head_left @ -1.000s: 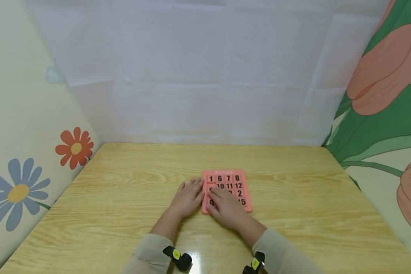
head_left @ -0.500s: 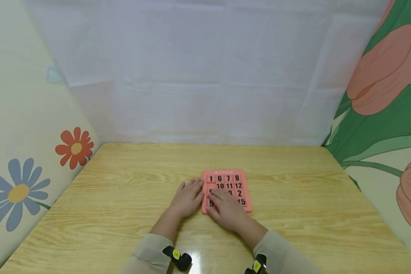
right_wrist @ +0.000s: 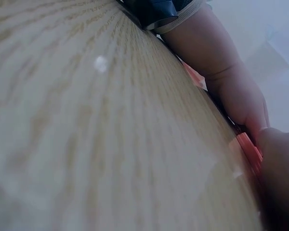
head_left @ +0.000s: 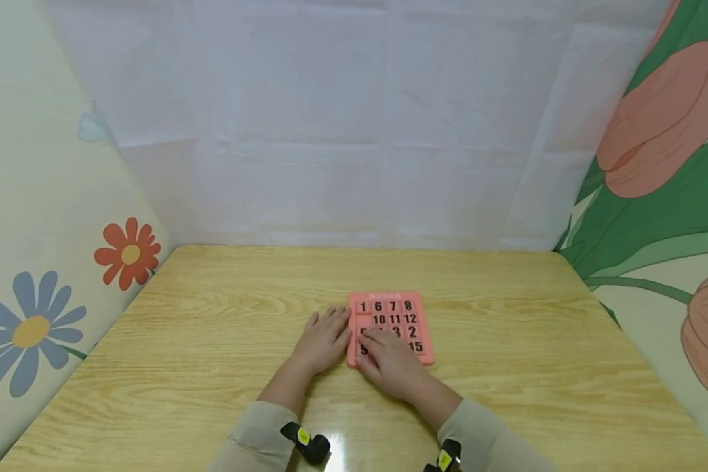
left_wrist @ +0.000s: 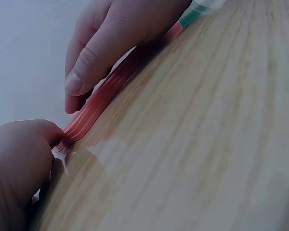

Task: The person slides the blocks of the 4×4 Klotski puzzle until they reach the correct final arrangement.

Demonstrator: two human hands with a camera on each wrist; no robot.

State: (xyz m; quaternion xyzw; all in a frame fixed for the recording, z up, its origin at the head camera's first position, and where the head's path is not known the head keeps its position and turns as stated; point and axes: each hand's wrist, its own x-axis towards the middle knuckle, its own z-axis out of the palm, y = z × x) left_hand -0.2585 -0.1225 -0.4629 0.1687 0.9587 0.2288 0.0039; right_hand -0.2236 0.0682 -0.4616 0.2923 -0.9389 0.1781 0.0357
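Observation:
A pink sliding number puzzle (head_left: 426,328) lies flat on the table, its black-numbered tiles set in a frame. Tiles 1, 6, 7 and 8 fill the top row; 10, 11 and 12 stand below, with a gap (head_left: 363,319) at that row's left end. My left hand (head_left: 322,342) rests along the frame's left side, its thumb at the edge in the left wrist view. Over the lower tiles lies my right hand (head_left: 392,362), relaxed fingertips touching the left-hand tiles near 5. It hides part of the two lower rows.
The wood-grain table (head_left: 242,282) extends around the puzzle on all sides. A white sheet (head_left: 342,131) hangs behind it, and flower-printed cloths stand left and right. Black wrist cameras (head_left: 313,448) sit at both cuffs.
My right hand has drawn back very slightly toward me, showing a little more of the tiles near its fingertips. The left hand and the puzzle look unmoved.

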